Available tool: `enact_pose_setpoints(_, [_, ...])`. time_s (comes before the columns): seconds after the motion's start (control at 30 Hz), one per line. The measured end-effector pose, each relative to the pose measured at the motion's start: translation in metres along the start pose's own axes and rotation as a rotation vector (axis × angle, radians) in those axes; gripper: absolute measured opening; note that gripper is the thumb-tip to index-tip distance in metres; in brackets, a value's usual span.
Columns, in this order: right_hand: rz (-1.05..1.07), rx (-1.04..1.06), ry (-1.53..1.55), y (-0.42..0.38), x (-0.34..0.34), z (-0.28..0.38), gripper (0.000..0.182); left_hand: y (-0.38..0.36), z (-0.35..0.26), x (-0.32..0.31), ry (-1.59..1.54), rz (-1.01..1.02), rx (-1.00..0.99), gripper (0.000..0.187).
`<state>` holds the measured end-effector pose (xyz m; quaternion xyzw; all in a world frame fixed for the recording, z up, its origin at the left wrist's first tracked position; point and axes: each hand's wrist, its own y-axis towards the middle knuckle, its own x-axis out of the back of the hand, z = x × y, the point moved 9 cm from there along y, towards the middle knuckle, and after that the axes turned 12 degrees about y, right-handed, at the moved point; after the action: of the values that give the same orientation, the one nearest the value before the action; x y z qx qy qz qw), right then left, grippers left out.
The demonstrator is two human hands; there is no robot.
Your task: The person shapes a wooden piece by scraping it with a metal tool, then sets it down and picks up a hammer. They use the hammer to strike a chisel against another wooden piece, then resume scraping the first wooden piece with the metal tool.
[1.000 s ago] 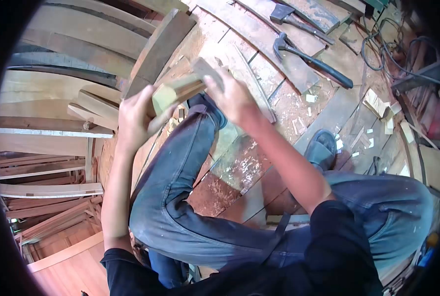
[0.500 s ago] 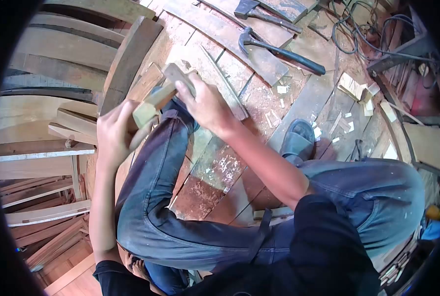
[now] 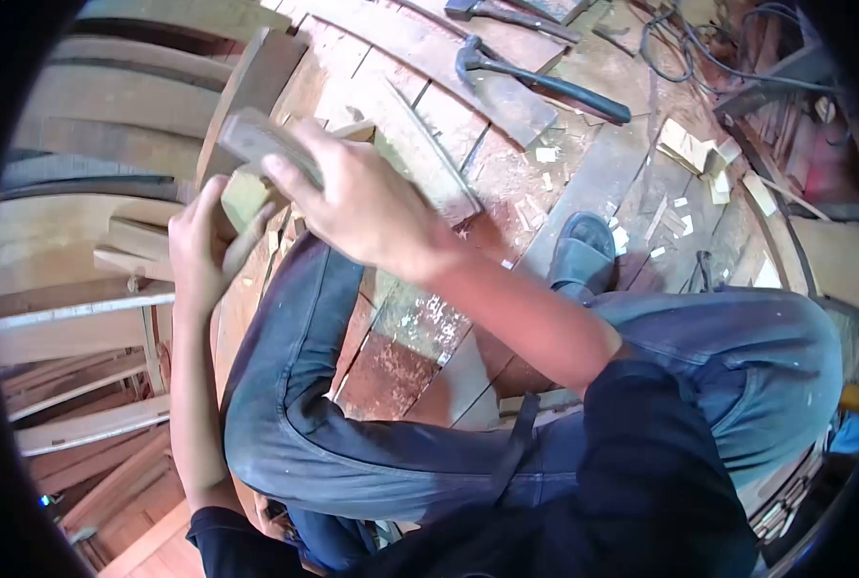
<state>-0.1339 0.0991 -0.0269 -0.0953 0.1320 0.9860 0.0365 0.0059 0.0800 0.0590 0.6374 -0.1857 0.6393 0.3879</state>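
The left hand (image 3: 196, 236) is closed around the wood (image 3: 245, 200), with fingers on the far left side and thumb along the right, so that one end shows between them. The right hand (image 3: 367, 207) grips a grey block (image 3: 254, 138), thumb along its near edge and fingers over the far one (both partly smeared by blur). The block lies across the far side of the wood; whether the two touch, I cannot tell. The wood sits left of centre, just beyond the bent knee, its visible end flat, pale and yellowish green, with crisp-looking edges; most of its length is hidden by the hands and block. The block looks flat, straight-sided and duller than the wood. Far to the right, a hammer (image 3: 545, 85) lies on a board (image 3: 511, 106), and pale offcuts (image 3: 689, 149) lie nearer, beyond the sandal (image 3: 584, 252).
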Motion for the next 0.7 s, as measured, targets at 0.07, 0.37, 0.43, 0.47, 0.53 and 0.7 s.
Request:
enact_pose_setpoints(0.07, [0.006, 0.026, 0.069, -0.004, -0.006, -0.001, 0.052, -0.008, 0.012, -0.001, -0.054, -0.007, 0.013, 0.038])
enact_pose_setpoints(0.37, [-0.031, -0.211, 0.104, -0.007, 0.007, -0.045, 0.047, 0.002, -0.003, -0.002, -0.015, -0.024, -0.023, 0.038])
enact_pose_setpoints(0.43, [0.021, -0.044, 0.012, -0.006, -0.003, -0.005, 0.052, -0.006, 0.016, -0.003, -0.099, -0.009, 0.121, 0.038])
enact_pose_setpoints(0.47, [0.104, -0.098, 0.009, -0.003, -0.008, -0.005, 0.057, -0.009, 0.014, -0.004, -0.091, 0.012, 0.094, 0.038])
enact_pose_setpoints(0.53, [-0.045, -0.106, 0.004, 0.001, 0.000, -0.051, 0.055, -0.004, 0.008, -0.001, -0.068, 0.024, 0.026, 0.038])
enact_pose_setpoints(0.7, [-0.042, -0.205, -0.113, -0.003, 0.016, -0.065, 0.051, -0.005, 0.002, -0.007, -0.063, 0.081, -0.084, 0.052])
